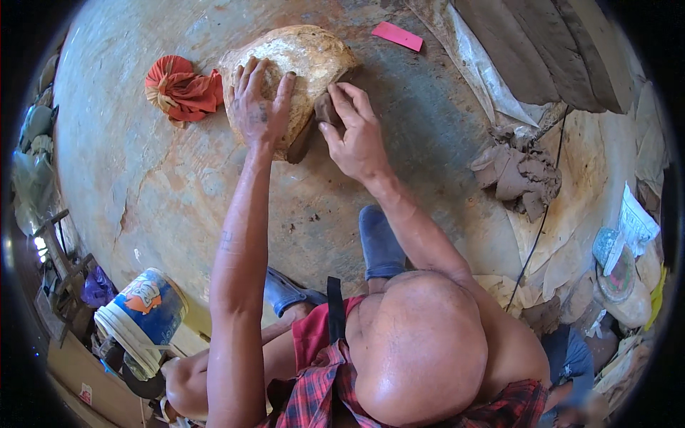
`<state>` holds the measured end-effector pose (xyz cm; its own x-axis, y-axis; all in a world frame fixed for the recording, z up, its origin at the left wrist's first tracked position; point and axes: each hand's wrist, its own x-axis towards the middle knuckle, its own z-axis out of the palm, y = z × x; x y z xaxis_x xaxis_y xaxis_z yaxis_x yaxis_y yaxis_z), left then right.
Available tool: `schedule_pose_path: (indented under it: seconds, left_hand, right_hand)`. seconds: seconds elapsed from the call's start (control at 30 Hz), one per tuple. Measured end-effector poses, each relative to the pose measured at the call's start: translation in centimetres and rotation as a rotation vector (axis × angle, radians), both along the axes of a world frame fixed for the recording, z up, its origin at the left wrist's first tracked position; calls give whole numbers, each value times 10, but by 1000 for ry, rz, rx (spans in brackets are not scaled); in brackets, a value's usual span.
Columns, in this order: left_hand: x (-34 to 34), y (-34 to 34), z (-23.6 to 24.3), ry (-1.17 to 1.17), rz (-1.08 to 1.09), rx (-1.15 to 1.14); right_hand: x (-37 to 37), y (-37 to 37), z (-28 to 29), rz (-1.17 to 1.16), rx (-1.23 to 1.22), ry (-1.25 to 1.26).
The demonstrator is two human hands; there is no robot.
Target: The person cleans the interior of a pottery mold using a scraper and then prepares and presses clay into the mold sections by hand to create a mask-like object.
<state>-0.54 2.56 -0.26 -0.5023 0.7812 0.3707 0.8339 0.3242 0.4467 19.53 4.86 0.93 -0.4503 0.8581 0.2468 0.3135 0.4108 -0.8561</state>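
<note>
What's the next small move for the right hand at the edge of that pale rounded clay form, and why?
Probably press the small brown clay lump into the lower right edge of the pale rounded clay form and smear it flat. The right hand holds the lump against that edge, where a darker strip shows, while the left hand lies flat on top, steadying the form.

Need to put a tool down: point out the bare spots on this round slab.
Bare slab lies left of the left hand, below the orange cloth. More lies right of the right hand, between the pink card and clay heap. Crowded: the pale mound under both hands.
</note>
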Motion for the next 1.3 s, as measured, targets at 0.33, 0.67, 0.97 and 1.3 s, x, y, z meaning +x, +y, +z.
schedule_pose_path:
  seconds: [0.33,0.67,0.97,1.3]
  left_hand:
    - [1,0,-5,-28,34,23]
    - [3,3,-6,-13,51,39]
    - [4,3,-6,-40,41,57]
    - [2,-1,-10,-28,45,62]
  right_hand:
    - [15,-34,12,121,-134,99]
    - [-14,-1,-8,-216,-130,-9]
    - [-15,-46,1,-178,29,110]
    - [-12,-71,-16,-45,88,48]
